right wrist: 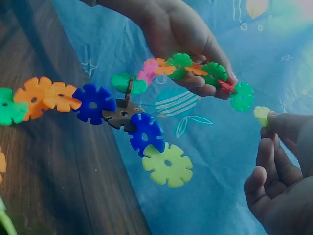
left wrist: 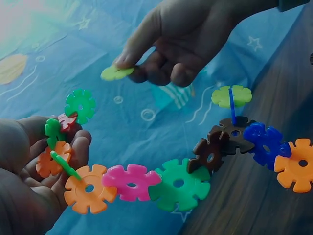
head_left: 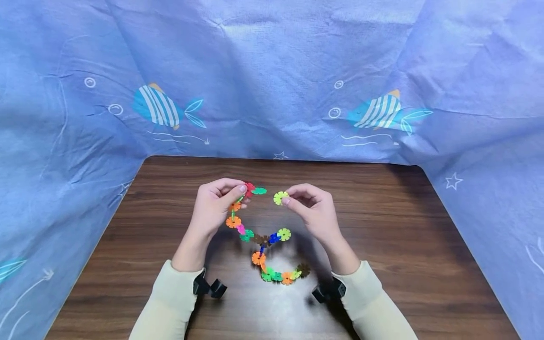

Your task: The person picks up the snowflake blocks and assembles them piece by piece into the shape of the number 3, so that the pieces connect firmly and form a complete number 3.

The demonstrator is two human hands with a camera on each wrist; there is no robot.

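Observation:
My left hand (head_left: pixel 212 204) pinches a red notched plastic flower disc (head_left: pixel 249 189) near the upper end of a chain of interlocked discs. Beyond it a green disc (head_left: pixel 259 191) sticks out to the right. From there the chain hangs in a curve through orange discs (head_left: pixel 233 222), a pink disc (left wrist: pixel 131 183) and a green disc (left wrist: pixel 179 184) to brown ones (left wrist: pixel 234 134). There it forks into a short blue and yellow-green branch (head_left: pixel 284 234) and a longer branch. My right hand (head_left: pixel 316 208) pinches a loose yellow-green disc (head_left: pixel 279 198), apart from the green disc.
Below the hands lies a brown wooden table (head_left: pixel 382 245). The longer branch, with orange discs (head_left: pixel 258 258) and several others, curves to a brown disc (head_left: pixel 303 270) at its end. A blue fish-print cloth (head_left: pixel 272 94) hangs behind and at both sides.

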